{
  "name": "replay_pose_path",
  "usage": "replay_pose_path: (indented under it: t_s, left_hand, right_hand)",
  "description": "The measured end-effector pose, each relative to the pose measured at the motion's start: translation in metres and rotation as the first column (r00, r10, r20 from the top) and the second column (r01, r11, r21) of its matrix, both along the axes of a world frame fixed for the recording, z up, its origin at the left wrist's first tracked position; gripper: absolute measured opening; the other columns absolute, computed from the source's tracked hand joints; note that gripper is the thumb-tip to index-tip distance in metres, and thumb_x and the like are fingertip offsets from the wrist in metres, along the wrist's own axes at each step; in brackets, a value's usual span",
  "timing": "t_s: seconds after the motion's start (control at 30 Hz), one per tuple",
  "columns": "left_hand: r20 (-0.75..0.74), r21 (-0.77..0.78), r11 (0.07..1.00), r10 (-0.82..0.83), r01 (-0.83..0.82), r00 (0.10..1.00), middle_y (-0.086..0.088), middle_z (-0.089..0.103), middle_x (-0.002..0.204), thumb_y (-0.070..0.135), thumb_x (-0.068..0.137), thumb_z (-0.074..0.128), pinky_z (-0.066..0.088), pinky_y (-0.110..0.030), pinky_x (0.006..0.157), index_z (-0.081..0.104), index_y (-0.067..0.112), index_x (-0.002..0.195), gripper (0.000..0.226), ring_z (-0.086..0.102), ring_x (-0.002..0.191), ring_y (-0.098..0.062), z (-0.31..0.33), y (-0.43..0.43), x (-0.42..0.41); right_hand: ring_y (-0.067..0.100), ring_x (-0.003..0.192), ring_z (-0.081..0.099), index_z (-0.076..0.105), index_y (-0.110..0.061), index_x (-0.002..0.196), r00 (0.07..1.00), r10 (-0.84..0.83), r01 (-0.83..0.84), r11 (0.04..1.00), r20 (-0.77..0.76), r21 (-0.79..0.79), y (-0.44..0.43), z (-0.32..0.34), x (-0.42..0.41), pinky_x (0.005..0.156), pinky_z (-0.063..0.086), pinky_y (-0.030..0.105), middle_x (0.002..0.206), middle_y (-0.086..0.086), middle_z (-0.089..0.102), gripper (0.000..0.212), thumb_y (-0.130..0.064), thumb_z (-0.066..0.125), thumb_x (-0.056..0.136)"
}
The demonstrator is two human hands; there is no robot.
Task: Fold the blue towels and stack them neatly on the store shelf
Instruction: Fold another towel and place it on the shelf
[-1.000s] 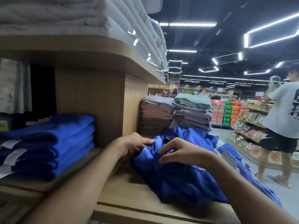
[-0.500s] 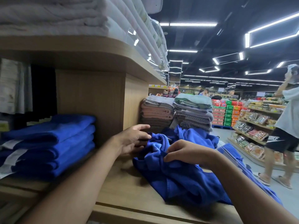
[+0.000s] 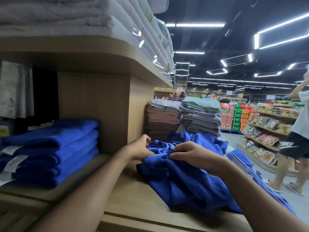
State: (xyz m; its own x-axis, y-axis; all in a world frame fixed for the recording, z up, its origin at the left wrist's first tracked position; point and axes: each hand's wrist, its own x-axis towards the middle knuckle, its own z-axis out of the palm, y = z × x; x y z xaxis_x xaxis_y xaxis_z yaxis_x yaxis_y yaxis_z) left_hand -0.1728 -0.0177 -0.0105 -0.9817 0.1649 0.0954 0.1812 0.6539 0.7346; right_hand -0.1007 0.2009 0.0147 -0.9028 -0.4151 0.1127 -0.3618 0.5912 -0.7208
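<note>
The wooden shelf (image 3: 130,190) fills the left and bottom of the frame. Its front edge runs along the bottom. There is bare wood between the two blue piles. White towels (image 3: 58,15) lie on the board above, at the upper left.

A stack of folded blue towels (image 3: 55,153) sits at the lower left, close to the upright wood wall. The loose blue towel (image 3: 180,181) lies in a heap at the middle right and reaches the shelf's right edge.

Half a second ago a person in the aisle (image 3: 299,123) was more in view. Now they are at the far right edge.

The left hand (image 3: 138,148) had its fingers stretched out then. Now they look more bent and blurry at the heap's back edge, and I cannot tell if they hold cloth. The right hand (image 3: 189,153) lies on top of the heap. Its fingers (image 3: 175,154) are bent and pinch a fold.
</note>
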Motion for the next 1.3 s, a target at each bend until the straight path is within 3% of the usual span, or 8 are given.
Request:
replay_pose_path:
  t_s: [0.13,0.23,0.37,0.47,0.57,0.67,1.07,1.3]
  left_hand:
    - [-0.074,-0.184,0.975,0.113,-0.125,0.991,0.000,0.057,0.069,0.033,0.078,0.075,0.038,-0.027,0.061,0.074,0.012,0.079,0.021,0.054,0.069,-0.012,-0.008,-0.010,-0.007]
    - [-0.168,0.103,0.986,0.149,-0.133,0.974,-0.008,0.061,0.074,0.014,0.091,0.069,0.041,-0.026,0.063,0.069,0.009,0.079,0.013,0.056,0.071,-0.016,-0.004,-0.004,-0.011]
    - [-0.032,0.887,0.461,0.035,0.012,0.999,-0.007,0.062,0.074,0.020,0.098,0.063,0.055,-0.027,0.054,0.060,0.016,0.084,0.015,0.063,0.062,-0.017,0.018,0.001,-0.004]
    - [0.024,0.976,0.218,-0.051,-0.013,0.998,-0.004,0.070,0.083,0.027,0.096,0.065,0.059,-0.029,0.060,0.066,0.017,0.098,0.010,0.068,0.075,-0.018,0.026,-0.004,-0.001]
    - [0.006,0.990,0.144,-0.053,0.002,0.999,-0.001,0.075,0.080,0.029,0.095,0.066,0.059,-0.023,0.062,0.070,0.018,0.094,0.012,0.071,0.071,-0.012,0.030,-0.006,0.002]
    - [-0.066,0.978,0.195,-0.082,0.081,0.994,-0.003,0.075,0.082,0.026,0.093,0.068,0.059,-0.023,0.062,0.071,0.016,0.094,0.011,0.072,0.070,-0.012,0.033,-0.001,0.009]
    - [-0.193,0.640,0.647,-0.387,0.415,0.901,-0.035,0.062,0.122,0.026,0.107,0.046,0.043,-0.052,0.099,0.063,-0.007,0.123,0.040,0.059,0.106,-0.039,0.024,0.031,0.042]
    - [-0.335,0.419,0.782,-0.339,0.462,0.879,-0.006,0.076,0.107,0.035,0.100,0.058,0.057,-0.029,0.084,0.076,0.016,0.112,0.030,0.071,0.100,-0.018,0.025,0.032,0.047]
  right_hand:
    - [0.014,0.065,0.044,0.060,-0.009,0.072,0.999,-0.048,0.048,0.999,-0.014,-0.014,0.000,0.001,-0.001,0.060,0.035,0.029,0.068,0.002,0.049,0.028,-0.025,0.066,0.094]
    - [0.013,0.059,0.042,0.055,-0.022,0.056,0.995,-0.099,0.099,0.994,0.006,-0.051,0.005,0.002,-0.005,0.055,0.033,0.028,0.060,-0.001,0.046,0.037,-0.022,0.067,0.091]
    - [0.012,0.054,0.037,0.064,-0.009,0.072,0.981,-0.171,0.172,0.985,-0.095,-0.003,0.011,0.003,-0.008,0.046,0.029,0.024,0.058,0.002,0.039,0.023,-0.021,0.067,0.092]
    - [0.017,0.057,0.046,0.071,-0.009,0.088,0.996,-0.081,0.058,0.900,-0.033,-0.432,0.016,0.011,-0.007,0.047,0.033,0.024,0.066,0.007,0.049,0.014,-0.023,0.071,0.093]
    - [0.017,0.071,0.068,0.074,-0.020,0.083,0.949,0.307,-0.106,0.517,0.068,-0.849,0.028,0.027,0.004,0.066,0.056,0.030,0.080,0.003,0.070,0.016,-0.035,0.079,0.080]
    - [0.011,0.071,0.072,0.077,-0.022,0.080,0.929,0.371,-0.160,0.402,0.001,-0.902,0.033,0.032,0.010,0.067,0.059,0.025,0.077,-0.002,0.074,0.018,-0.034,0.067,0.088]
    - [0.005,0.077,0.059,0.071,-0.020,0.082,0.817,-0.212,0.016,0.938,-0.536,-0.347,-0.001,0.005,-0.011,0.078,0.053,0.036,0.082,-0.007,0.069,0.016,-0.006,0.079,0.085]
    - [0.006,0.085,0.062,0.063,-0.024,0.068,0.720,-0.302,0.089,0.933,-0.624,-0.348,-0.003,0.002,-0.013,0.076,0.048,0.021,0.092,-0.001,0.066,0.024,-0.012,0.081,0.078]
